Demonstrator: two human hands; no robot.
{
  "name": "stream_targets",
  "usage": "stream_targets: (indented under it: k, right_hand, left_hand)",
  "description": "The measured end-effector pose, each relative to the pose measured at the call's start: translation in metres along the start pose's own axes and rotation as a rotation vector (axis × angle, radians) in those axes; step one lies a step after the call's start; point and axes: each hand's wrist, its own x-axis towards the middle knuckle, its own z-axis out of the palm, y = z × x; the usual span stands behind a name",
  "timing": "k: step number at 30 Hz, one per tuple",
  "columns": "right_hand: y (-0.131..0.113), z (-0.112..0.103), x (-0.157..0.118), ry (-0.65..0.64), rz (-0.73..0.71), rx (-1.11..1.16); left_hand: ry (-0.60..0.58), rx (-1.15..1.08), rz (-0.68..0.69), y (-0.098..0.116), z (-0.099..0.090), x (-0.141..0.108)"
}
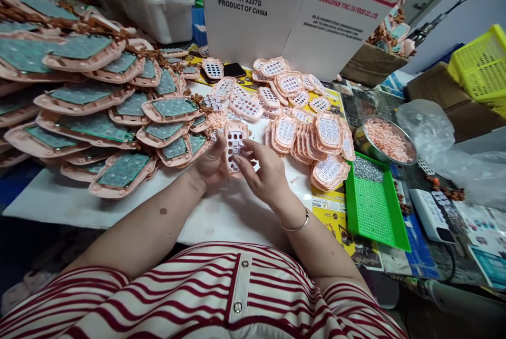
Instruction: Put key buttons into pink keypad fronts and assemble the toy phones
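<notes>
My left hand [211, 162] grips the left edge of a pink plastic shell [234, 166] with rows of openings, held upright over the white tabletop. Over the shell's right side is my right hand [263, 167], its thumb and fingers pinched at the white keypad piece in it; whatever lies between the fingertips is too small to make out. Stacked pink shells with white keypads [329, 131] stand right of my hands. Loose shells with dark openings [245, 107] lie just behind. Small pink parts [216, 120] are heaped beyond my left hand.
Piled pink shells with green circuit boards [122, 173] cover the left side. A white tub [158, 17] stands behind them, a large carton [276, 17] at the back. To the right are a metal bowl [389, 139] of pink parts and a green tray [375, 212].
</notes>
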Motion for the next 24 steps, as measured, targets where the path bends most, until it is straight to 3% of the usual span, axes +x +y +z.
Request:
stream_targets:
  k: [4, 10, 14, 18, 21, 24]
  right_hand:
    - [0.005, -0.007, -0.001, -0.113, -0.165, -0.014]
    - [0.006, -0.008, -0.002, -0.144, -0.238, -0.326]
    - [0.013, -0.006, -0.004, -0.083, -0.295, -0.302]
    - [0.021, -0.003, -0.005, -0.119, -0.354, -0.216]
    - [0.024, 0.002, -0.005, 0.036, -0.232, -0.035]
    - [0.027, 0.005, -0.001, 0.332, 0.164, 0.337]
  left_hand:
    - [0.023, -0.03, 0.05, 0.007, -0.002, 0.003]
    - [0.03, -0.018, 0.0, 0.004, -0.003, 0.004]
    - [0.03, -0.025, -0.004, 0.005, -0.002, 0.004]
    - [0.045, -0.011, -0.019, 0.007, 0.0, 0.003]
    - [0.057, -0.027, -0.021, 0.007, 0.001, 0.003]
    - [0.073, -0.037, -0.022, 0.006, 0.0, 0.004]
